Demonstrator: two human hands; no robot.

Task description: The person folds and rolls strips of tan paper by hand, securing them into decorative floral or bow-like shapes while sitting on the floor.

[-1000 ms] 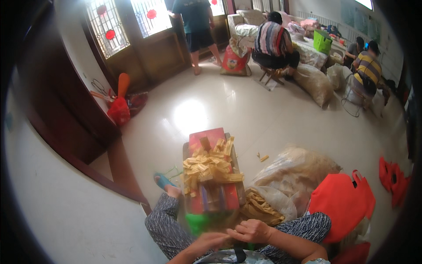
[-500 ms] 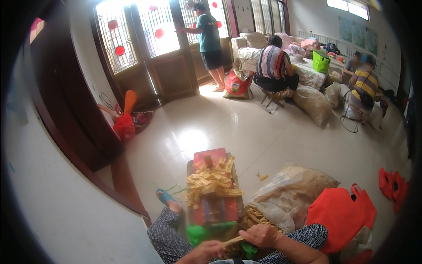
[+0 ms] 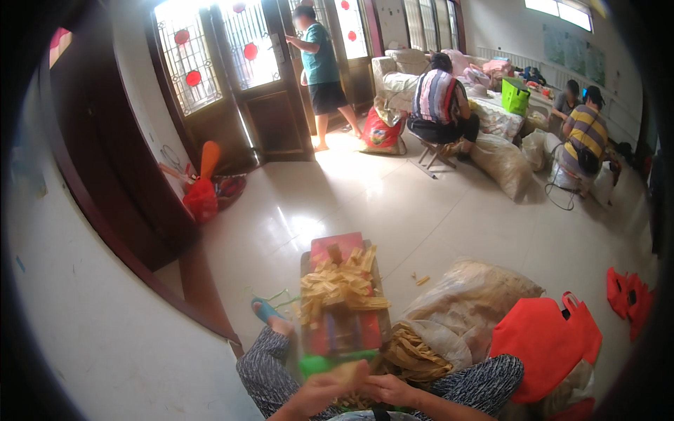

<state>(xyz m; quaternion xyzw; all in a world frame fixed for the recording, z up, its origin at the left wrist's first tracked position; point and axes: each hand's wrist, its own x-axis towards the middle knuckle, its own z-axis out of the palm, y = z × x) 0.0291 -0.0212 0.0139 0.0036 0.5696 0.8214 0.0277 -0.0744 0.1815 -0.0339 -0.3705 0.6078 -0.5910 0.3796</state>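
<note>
My left hand is closed in front of my lap, gripping a short yellowish-tan strip that is blurred by motion. My right hand meets it from the right, fingers curled together; what they pinch is hidden. Just beyond, a low bench with a red top bears a loose heap of flat yellow-tan strips. Right of the bench, more long strips lie at the mouth of a pale plastic sack. Green plastic shows at the bench's near end.
An orange-red bag lies by my right knee. Against the left wall stand a red bag and an orange paddle-shaped thing. People sit at the far right beside sacks; one person stands at the door.
My hands have come together, and the strip that stretched between them is now up by my left hand. The standing person turned and stepped left as the door swung open.
</note>
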